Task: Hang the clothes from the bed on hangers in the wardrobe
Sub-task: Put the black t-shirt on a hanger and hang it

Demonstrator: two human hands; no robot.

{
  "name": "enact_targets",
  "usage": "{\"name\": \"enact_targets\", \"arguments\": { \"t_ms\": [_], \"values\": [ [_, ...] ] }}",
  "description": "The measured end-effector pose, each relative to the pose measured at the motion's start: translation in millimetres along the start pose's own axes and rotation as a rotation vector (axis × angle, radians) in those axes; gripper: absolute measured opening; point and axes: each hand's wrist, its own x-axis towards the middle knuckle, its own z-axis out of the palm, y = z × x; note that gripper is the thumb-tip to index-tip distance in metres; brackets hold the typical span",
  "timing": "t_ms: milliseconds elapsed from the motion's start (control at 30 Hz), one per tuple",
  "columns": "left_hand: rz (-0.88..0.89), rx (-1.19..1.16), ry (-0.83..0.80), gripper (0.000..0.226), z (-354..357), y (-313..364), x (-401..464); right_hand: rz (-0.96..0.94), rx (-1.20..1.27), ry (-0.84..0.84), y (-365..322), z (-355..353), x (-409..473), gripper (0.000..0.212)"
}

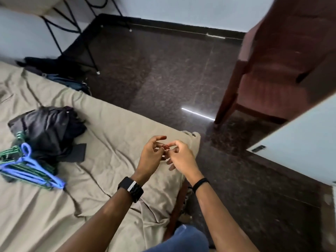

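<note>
A pile of dark clothes (49,131) lies on the beige bed sheet (112,120) at the left. Beside it, nearer to me, is a stack of blue and green hangers (27,168). My left hand (151,155), with a black watch on its wrist, and my right hand (181,157), with a thin black band, meet above the bed's corner. Their fingertips touch each other, with the fingers loosely curled. Neither hand holds cloth or a hanger. Both hands are well to the right of the clothes and hangers.
More dark clothes (54,70) hang over the bed's far edge. A reddish-brown chair (276,75) stands on the dark floor at the right. A white door panel (300,146) juts in from the right edge. Black metal legs (72,31) stand at the upper left.
</note>
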Motion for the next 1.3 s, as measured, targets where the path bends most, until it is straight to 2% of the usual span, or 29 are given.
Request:
{"name": "enact_targets", "arguments": {
  "t_ms": [133,167,267,367,500,667,767,900,1000,1100,1200,1300],
  "values": [
    [-0.020,0.017,0.096,0.033,-33,-49,37,-0.012,-0.036,-0.081,26,45,50,0.022],
    [-0.006,0.029,0.153,0.031,-48,-77,46,-0.032,-0.047,-0.150,44,68,67,0.024],
    [-0.021,0.066,0.203,0.030,-63,-114,58,-0.037,-0.045,-0.193,72,80,81,0.033],
    [-0.016,0.173,0.265,0.031,-90,-174,79,-0.037,-0.031,-0.268,110,117,108,0.042],
    [0.008,0.309,0.448,0.035,-138,-246,126,-0.098,0.030,-0.314,140,169,151,0.046],
    [-0.075,0.142,0.534,0.051,-160,-311,175,-0.181,-0.022,-0.287,171,227,193,0.047],
    [0.002,0.113,0.500,0.059,-170,-335,187,-0.236,-0.115,-0.261,189,256,212,0.047],
    [0.041,0.029,0.372,0.054,-184,-345,191,-0.277,-0.241,-0.208,200,282,218,0.049],
    [0.028,-0.072,0.216,0.035,-197,-341,188,-0.260,-0.277,-0.131,200,292,211,0.050],
    [-0.106,-0.183,0.020,0.023,-233,-322,189,-0.254,-0.378,-0.115,186,307,201,0.051],
    [-0.098,0.012,-0.080,0.019,-273,-293,193,-0.286,-0.494,-0.136,161,329,203,0.048],
    [0.084,0.280,0.067,0.025,-329,-262,211,-0.309,-0.543,-0.138,123,362,221,0.046]
  ]
}}
